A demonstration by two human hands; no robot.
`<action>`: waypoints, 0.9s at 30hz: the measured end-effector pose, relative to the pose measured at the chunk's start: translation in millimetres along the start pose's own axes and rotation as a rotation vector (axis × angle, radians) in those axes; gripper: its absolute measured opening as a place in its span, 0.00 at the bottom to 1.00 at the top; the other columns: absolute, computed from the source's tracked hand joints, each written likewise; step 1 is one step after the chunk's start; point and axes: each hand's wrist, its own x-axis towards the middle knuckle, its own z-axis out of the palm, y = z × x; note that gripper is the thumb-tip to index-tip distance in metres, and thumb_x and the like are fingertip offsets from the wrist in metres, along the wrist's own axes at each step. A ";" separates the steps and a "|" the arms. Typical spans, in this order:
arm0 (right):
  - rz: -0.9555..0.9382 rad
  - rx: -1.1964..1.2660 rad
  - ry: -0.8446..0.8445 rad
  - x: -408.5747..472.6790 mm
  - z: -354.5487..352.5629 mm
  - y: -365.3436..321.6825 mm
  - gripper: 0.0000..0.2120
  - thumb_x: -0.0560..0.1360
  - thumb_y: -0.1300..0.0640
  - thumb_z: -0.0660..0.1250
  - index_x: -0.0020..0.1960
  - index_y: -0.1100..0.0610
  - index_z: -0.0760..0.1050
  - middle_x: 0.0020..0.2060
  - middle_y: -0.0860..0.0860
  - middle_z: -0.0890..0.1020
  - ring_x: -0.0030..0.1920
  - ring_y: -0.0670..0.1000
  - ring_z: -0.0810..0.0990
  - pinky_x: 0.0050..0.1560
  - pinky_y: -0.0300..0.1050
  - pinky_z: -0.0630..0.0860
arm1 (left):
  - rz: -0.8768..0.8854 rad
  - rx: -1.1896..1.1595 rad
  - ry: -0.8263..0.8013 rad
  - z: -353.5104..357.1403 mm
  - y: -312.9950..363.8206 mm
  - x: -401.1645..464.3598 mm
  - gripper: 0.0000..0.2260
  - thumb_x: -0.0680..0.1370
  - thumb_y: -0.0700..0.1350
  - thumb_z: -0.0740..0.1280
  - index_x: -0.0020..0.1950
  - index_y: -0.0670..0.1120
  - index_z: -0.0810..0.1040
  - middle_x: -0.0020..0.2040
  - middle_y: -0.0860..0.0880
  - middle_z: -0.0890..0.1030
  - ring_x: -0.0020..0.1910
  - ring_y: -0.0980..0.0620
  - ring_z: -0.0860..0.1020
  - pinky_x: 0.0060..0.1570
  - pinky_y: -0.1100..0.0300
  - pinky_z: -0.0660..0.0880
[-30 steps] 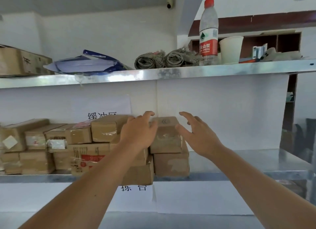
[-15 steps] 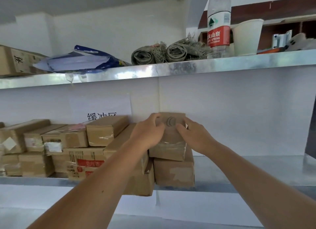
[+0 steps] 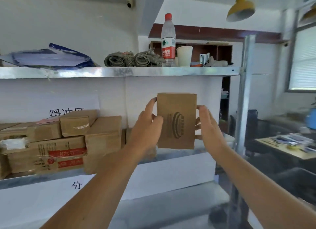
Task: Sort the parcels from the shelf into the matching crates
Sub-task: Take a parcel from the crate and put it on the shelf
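A metal shelving unit (image 3: pixel 119 72) fills most of the view, its upper board carrying loose goods and its middle board carrying parcels; a stack of cardboard parcels (image 3: pixel 56 143) is seen on the left part of the middle board, some taped and some marked with red labels, against a white backing sheet printed with dark characters; at the far right a table (image 3: pixel 280 148) strewn with small items is seen, and above it a yellow lamp (image 3: pixel 241 8) is hung. On the upper board a blue-edged plastic bag (image 3: pixel 49 56) is laid at the left, two rolls of frayed fabric (image 3: pixel 133 59) beside it, then a water bottle (image 3: pixel 168 40) with a red cap standing upright, with a white paper cup (image 3: pixel 184 56) just beside it. A small brown parcel (image 3: pixel 176 121) with a dark printed emblem is held upright in the air in front of the shelf, clear of the stack; it is gripped on its left edge by the left hand (image 3: pixel 145 126), thumb across the front face and fingers behind; its right edge is clasped by the right hand (image 3: pixel 207 126), fingers curled round it.
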 end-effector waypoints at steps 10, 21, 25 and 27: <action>0.172 0.038 0.258 -114.3 -144.2 -28.3 0.33 0.73 0.27 0.46 0.52 0.50 0.78 0.52 0.53 0.86 0.56 0.53 0.85 0.49 0.52 0.84 | -0.069 -0.465 -0.202 88.7 88.4 -94.1 0.22 0.82 0.71 0.49 0.62 0.59 0.70 0.62 0.53 0.78 0.63 0.47 0.79 0.63 0.38 0.79; 0.185 0.012 0.265 -190.8 -301.3 3.8 0.16 0.83 0.48 0.65 0.71 0.43 0.72 0.55 0.45 0.83 0.55 0.46 0.84 0.60 0.58 0.83 | -0.147 -0.571 -0.365 222.2 145.1 -155.4 0.30 0.73 0.71 0.51 0.68 0.59 0.72 0.56 0.51 0.83 0.48 0.57 0.85 0.41 0.61 0.82; 0.158 -0.048 0.090 -213.1 -350.6 23.6 0.25 0.80 0.51 0.61 0.74 0.33 0.69 0.61 0.42 0.81 0.64 0.43 0.79 0.60 0.50 0.80 | -0.159 -0.561 -0.446 274.0 156.2 -171.7 0.24 0.75 0.70 0.50 0.67 0.66 0.71 0.62 0.58 0.80 0.61 0.53 0.81 0.54 0.54 0.84; 0.141 -0.004 0.111 -218.9 -364.7 31.0 0.19 0.80 0.50 0.58 0.70 0.47 0.74 0.60 0.46 0.83 0.62 0.47 0.81 0.56 0.45 0.81 | -0.137 -0.516 -0.440 295.5 152.7 -178.0 0.21 0.75 0.72 0.52 0.65 0.70 0.68 0.63 0.62 0.77 0.64 0.54 0.79 0.64 0.45 0.81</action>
